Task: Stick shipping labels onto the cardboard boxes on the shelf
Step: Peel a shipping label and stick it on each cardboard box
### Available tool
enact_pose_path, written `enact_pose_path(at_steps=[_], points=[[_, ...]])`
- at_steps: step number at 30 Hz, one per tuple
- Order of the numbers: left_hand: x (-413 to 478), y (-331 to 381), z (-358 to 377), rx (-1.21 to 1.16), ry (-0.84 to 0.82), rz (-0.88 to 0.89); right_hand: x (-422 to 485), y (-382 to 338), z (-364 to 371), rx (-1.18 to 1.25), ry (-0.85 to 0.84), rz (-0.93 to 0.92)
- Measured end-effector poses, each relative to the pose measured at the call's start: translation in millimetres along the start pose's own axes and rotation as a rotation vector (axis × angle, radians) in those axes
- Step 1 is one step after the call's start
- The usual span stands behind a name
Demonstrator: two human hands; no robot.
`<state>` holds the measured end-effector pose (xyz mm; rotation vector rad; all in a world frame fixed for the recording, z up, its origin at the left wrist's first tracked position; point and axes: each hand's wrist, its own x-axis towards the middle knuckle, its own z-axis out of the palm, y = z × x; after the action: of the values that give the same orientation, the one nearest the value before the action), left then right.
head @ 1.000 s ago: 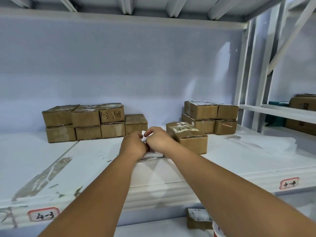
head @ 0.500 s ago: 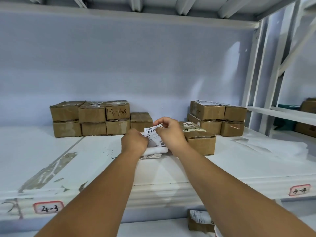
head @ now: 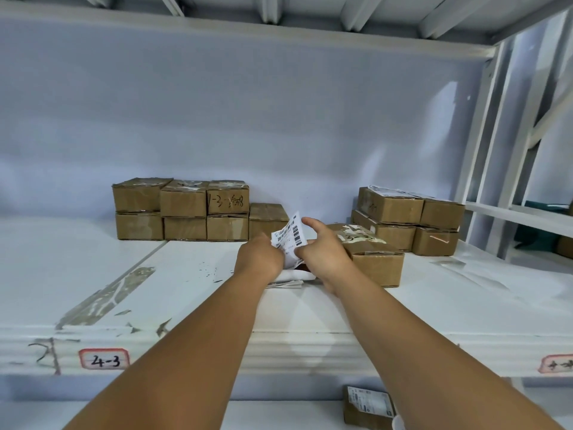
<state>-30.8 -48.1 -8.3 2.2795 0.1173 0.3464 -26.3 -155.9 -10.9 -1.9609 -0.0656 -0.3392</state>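
Observation:
A white shipping label with barcodes stands half peeled above a small stack of label sheets on the white shelf. My left hand grips the label's left edge and my right hand pinches its lower right part, thumb raised. Just right of my hands sits a cardboard box with torn label remains on its top. A group of brown boxes is stacked at the back left, and another stack at the back right carries a label on top.
The shelf edge bears tags, "4-3" at the left. Loose white backing paper lies on the shelf at the right. A labelled box sits on the lower shelf. White uprights bound the bay on the right.
The label has come up from the stack and now stands taller between my hands. My right thumb has lifted off it. The view has shifted slightly left.

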Motion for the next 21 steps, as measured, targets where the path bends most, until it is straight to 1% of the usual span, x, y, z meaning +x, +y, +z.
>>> enact_pose_path(at_steps=[5, 10, 14, 18, 21], points=[[6, -1, 5, 0.127, -0.097, 0.011, -1, 0, -2, -0.036, 0.003, -0.015], [9, 0, 9, 0.202, -0.154, -0.034, -5, -2, -9, -0.126, 0.018, -0.035], [12, 4, 9, 0.245, -0.169, -0.07, -6, -4, -7, -0.161, 0.067, -0.077], [12, 5, 8, 0.22, -0.16, -0.062, -8, -6, -9, -0.169, 0.112, -0.094], [12, 2, 9, 0.197, -0.143, -0.062, -8, -9, -15, -0.096, 0.2, -0.123]])
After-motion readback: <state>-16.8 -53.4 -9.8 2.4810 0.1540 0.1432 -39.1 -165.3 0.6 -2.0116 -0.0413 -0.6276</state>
